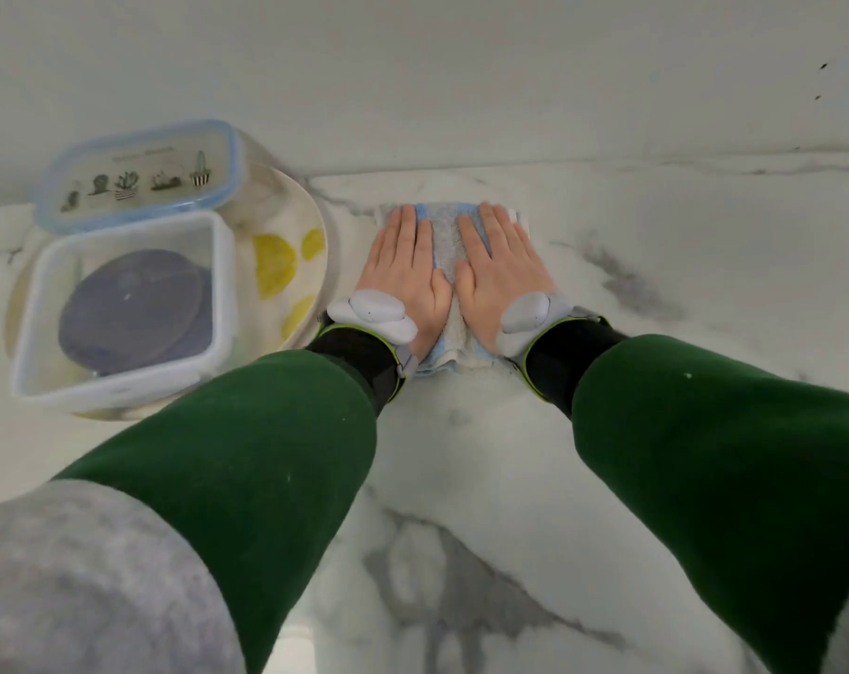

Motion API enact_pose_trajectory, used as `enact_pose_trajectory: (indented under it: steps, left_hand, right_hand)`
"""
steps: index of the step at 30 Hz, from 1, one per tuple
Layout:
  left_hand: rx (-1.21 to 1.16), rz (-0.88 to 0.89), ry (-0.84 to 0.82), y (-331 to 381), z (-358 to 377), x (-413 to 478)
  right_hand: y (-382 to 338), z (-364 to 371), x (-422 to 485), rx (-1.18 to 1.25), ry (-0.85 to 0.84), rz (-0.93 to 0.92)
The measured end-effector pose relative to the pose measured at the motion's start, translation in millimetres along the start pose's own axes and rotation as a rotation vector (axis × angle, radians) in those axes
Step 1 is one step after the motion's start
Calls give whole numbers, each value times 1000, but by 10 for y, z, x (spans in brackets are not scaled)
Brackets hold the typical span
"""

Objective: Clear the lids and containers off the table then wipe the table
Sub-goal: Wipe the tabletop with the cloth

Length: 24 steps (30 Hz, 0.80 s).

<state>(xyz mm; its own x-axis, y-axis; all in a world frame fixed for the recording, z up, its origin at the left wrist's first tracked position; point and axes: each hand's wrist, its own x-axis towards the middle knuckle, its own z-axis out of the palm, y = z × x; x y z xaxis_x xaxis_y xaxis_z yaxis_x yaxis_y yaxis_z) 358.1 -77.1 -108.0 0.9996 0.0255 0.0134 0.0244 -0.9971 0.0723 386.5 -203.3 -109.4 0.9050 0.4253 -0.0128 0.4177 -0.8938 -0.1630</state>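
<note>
Two hands, left hand [405, 270] beside right hand [500, 267], both flat and uncurled, pressing folded cloth [444, 243], long axis pointing away

Fluffy terry cloth [444, 245], glossy veined marble table [656, 294], clear plastic container [120, 304], glazed ceramic plate [310, 245]

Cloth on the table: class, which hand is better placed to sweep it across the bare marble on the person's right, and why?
Probably the right hand. It lies flat on the cloth nearest that open marble, whereas the left hand sits next to the plate holding the containers.
</note>
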Motion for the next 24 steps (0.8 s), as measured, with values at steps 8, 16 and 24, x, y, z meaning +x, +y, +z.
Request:
enact_pose_trajectory:
  steps: [8,16,24]
  left_hand:
    - [2,-45,17,-211,8,534]
    - [8,-116,-2,-362,-15,568]
    - [3,-174,-37,-297,-41,268]
  right_hand:
    - [-6,11,613,11,21,12]
    - [-157,6,765,13,14,-25]
    - [-219,47,490,17,9,-78]
